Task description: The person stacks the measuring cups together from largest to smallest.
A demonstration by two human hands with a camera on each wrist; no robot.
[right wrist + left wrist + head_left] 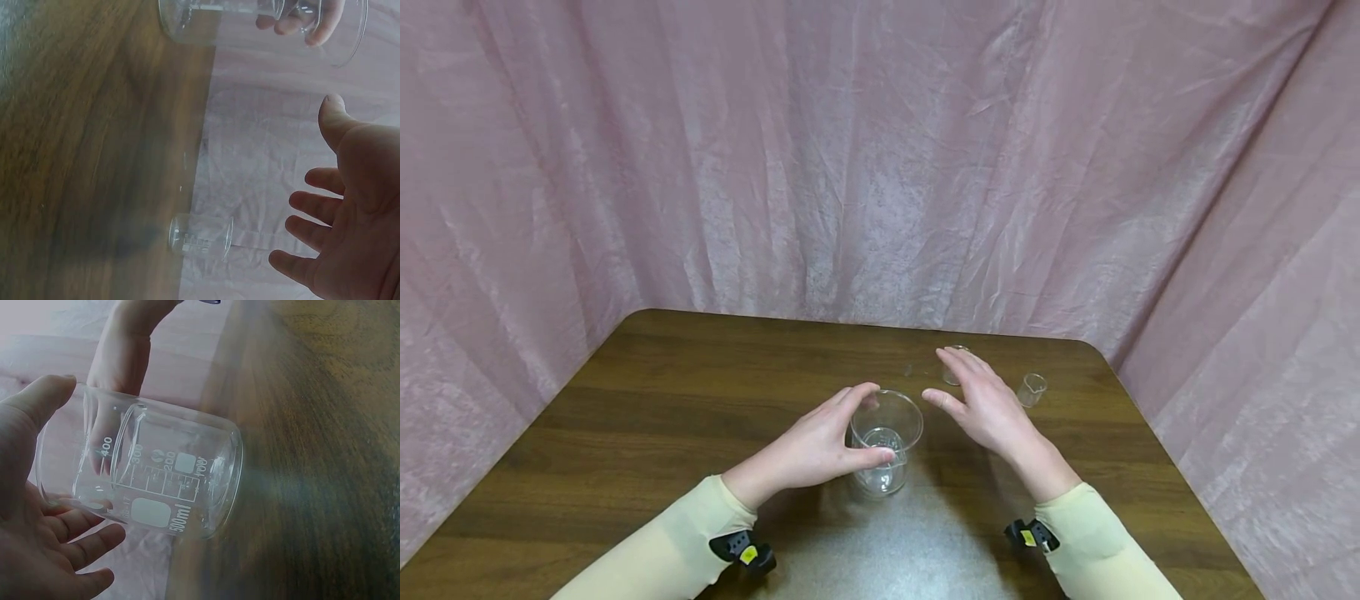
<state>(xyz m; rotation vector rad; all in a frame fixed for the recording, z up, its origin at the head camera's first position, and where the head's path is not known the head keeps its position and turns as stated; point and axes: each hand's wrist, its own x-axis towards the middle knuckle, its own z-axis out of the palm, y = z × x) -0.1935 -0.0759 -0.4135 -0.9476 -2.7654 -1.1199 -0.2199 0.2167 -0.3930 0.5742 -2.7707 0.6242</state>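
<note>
A large glass beaker (880,485) marked 500ml stands on the table with a smaller beaker (882,442) nested inside it. My left hand (820,446) holds the large one near its rim, thumb on the near side and fingers round the far side. In the left wrist view, white scale lines show on the beaker glass (181,475). To the right, my right hand (988,408) is held in the air with its fingers spread, gripping nothing. Beyond its fingers a small beaker (952,377) is partly hidden. Another small beaker (1032,389) stands right of that hand.
The wooden table (625,433) has rounded far corners. A pink curtain (880,167) hangs behind it and along its sides. Left of the partly hidden beaker, a tiny clear object (908,370) is on the table, too faint to name.
</note>
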